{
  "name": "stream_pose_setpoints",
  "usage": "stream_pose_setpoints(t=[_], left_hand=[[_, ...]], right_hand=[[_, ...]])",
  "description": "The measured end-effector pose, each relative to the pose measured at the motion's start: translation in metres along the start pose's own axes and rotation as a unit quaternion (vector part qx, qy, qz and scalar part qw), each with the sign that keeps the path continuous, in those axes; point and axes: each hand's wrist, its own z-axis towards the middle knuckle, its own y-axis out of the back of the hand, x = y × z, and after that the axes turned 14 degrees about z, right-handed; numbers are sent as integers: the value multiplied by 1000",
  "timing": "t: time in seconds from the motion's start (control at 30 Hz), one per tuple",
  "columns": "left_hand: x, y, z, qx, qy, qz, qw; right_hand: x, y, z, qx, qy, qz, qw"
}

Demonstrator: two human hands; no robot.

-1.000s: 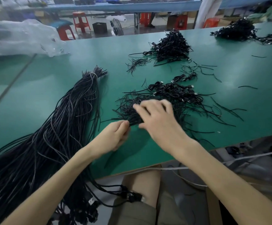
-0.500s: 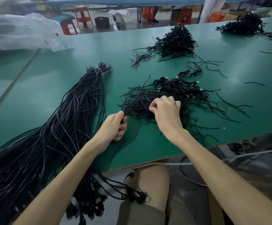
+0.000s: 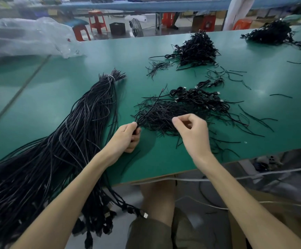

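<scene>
— Where are the short wires (image 3: 164, 114)?
— In a loose heap on the green desk (image 3: 47, 105), about midway across and a little back from the near edge. The left hand (image 3: 125, 138) grips a tuft of them at the heap's left end. Its fingers (image 3: 136, 136) are curled round the strands, whose free ends fan up and away to the right.
— And the right hand (image 3: 193, 133)?
— It is raised over the near side of the heap, fingers (image 3: 181, 119) bent, thumb and forefinger tips close together. I cannot tell whether a strand sits between them.
— Is there room on the left?
— It's tight. The long cable bundle (image 3: 78, 133) runs from its tied end further back down over the near edge, plugs hanging below. It lies just beside the left wrist.
— And on the right?
— Stray strands trail toward the near edge. Past them the green top shows, with a few single strands on it.
— Behind the heap?
— Coiled cables with plugs (image 3: 200, 99) touch its far side. Beyond a green strip sits another black heap (image 3: 196, 49), near the far edge. A plastic bag (image 3: 26, 36) lies at the far left.
</scene>
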Motion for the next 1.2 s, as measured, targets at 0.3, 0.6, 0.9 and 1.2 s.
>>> stream_pose_setpoints(t=[0.3, 0.6, 0.9, 1.2], left_hand=[[-4, -4, -9, -18, -6, 45, 999], [-5, -1, -14, 12, -16, 27, 999], [-5, 0, -13, -3, -30, 32, 999], [-1, 6, -10, 104, -13, 43, 994]], right_hand=[[-23, -66, -29, 53, -99, 137, 984], [-26, -69, -33, 18, -106, 124, 986], [-27, -61, -34, 86, -102, 187, 973], [-33, -51, -27, 177, -76, 239, 952]])
